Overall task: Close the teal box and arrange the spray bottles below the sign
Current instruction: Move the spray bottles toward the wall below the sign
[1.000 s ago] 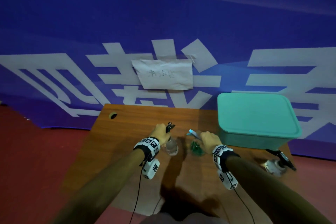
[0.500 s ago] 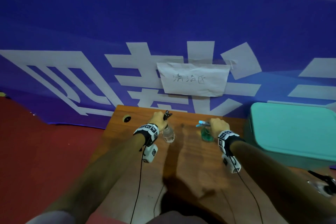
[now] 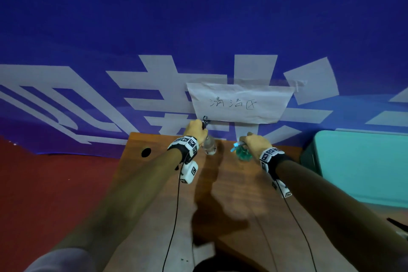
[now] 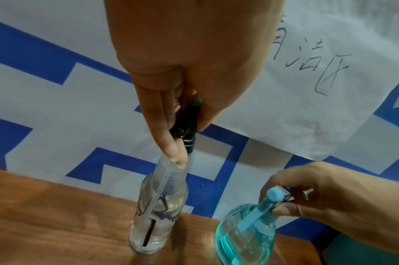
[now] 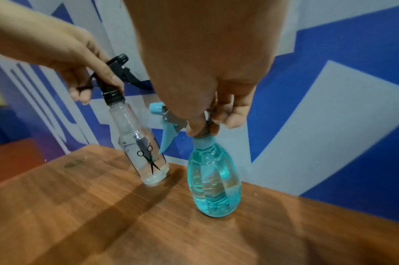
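My left hand [image 3: 195, 130] grips the black trigger head of a clear spray bottle [image 3: 209, 146] [image 4: 157, 211] [image 5: 139, 147] with a scissors print. My right hand [image 3: 256, 142] pinches the neck of a teal spray bottle [image 3: 242, 154] [image 5: 213, 182] [image 4: 246, 236] with a light-blue trigger. Both bottles stand upright near the far edge of the wooden table [image 3: 231, 194], just below the white paper sign [image 3: 239, 102] taped to the blue banner. The teal box [image 3: 362, 165] sits at the right with its lid on.
A round cable hole [image 3: 146, 152] is in the table's far left corner. Part of another black-headed spray bottle [image 3: 399, 226] shows at the right edge, in front of the box. Red floor lies to the left. Cables hang from both wrists.
Both hands carried their bottles away from me to the far edge under the sign. The head view turned left, so the box slid toward the right edge.
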A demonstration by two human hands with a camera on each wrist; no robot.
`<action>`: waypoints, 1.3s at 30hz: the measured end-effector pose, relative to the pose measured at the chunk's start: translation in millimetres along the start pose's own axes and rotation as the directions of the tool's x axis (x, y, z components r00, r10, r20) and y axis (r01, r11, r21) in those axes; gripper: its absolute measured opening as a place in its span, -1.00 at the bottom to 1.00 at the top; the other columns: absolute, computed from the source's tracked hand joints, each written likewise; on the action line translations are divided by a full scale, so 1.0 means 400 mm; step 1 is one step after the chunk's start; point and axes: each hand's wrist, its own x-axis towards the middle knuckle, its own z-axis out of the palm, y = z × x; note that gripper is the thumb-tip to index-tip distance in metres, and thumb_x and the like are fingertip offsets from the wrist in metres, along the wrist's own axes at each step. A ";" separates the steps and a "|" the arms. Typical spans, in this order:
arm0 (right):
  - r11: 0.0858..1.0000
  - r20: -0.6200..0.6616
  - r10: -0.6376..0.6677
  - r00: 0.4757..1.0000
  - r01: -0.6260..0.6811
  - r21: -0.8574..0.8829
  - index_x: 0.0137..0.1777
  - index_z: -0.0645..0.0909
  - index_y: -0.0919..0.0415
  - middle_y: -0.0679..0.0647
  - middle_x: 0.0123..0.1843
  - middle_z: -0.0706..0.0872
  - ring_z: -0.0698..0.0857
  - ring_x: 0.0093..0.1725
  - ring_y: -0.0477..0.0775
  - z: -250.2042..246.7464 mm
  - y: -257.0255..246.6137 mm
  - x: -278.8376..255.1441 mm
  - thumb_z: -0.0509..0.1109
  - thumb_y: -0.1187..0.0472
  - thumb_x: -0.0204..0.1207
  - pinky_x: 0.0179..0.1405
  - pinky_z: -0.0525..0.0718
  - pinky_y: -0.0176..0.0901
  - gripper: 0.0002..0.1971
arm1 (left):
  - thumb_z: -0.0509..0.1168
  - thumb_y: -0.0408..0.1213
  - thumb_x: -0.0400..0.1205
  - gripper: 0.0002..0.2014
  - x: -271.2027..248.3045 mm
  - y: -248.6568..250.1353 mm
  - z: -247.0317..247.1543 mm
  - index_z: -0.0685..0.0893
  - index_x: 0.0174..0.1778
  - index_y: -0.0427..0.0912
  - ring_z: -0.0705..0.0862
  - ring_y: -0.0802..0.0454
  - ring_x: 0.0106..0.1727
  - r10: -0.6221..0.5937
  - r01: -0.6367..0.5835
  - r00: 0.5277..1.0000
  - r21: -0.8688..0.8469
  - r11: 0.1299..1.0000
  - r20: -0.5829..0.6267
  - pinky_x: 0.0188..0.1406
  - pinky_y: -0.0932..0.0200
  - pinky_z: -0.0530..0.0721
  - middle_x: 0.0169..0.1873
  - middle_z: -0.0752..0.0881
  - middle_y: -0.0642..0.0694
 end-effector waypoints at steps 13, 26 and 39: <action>0.983 0.067 -0.177 0.982 0.172 0.070 0.43 0.59 0.16 0.19 0.43 0.44 0.59 0.37 0.35 0.001 -0.017 0.133 0.48 0.37 0.52 0.28 0.60 0.05 -0.54 | 0.30 -0.30 0.72 -0.84 -0.011 0.007 0.041 0.64 -0.13 -0.30 0.81 -0.10 -0.50 0.032 -0.031 0.999 -0.042 0.999 0.013 -0.47 -0.08 0.85 -0.34 0.75 -0.21; 0.978 -0.025 -0.195 0.980 0.196 0.072 0.65 0.37 0.05 0.18 0.78 0.14 0.42 0.61 0.38 0.041 -0.027 0.102 0.51 0.45 0.48 0.45 0.58 0.21 -0.25 | 0.29 -0.26 0.70 -0.84 -0.003 0.026 0.050 0.63 -0.06 -0.31 0.82 -0.29 -0.24 -0.031 0.031 1.000 0.019 0.999 -0.005 -0.19 -0.13 0.86 -0.16 0.77 -0.30; 0.919 -0.093 0.077 0.993 -0.035 0.393 0.66 0.27 0.07 0.26 0.50 0.53 0.66 0.33 0.35 0.011 0.012 -0.096 0.33 0.15 0.65 0.24 0.62 0.11 -0.41 | 0.33 -0.04 0.72 -0.33 -0.100 0.080 0.007 0.30 0.61 -0.37 0.56 -0.40 0.47 -0.180 0.177 0.983 -0.067 0.982 -0.036 0.42 -0.19 0.57 0.51 0.51 -0.35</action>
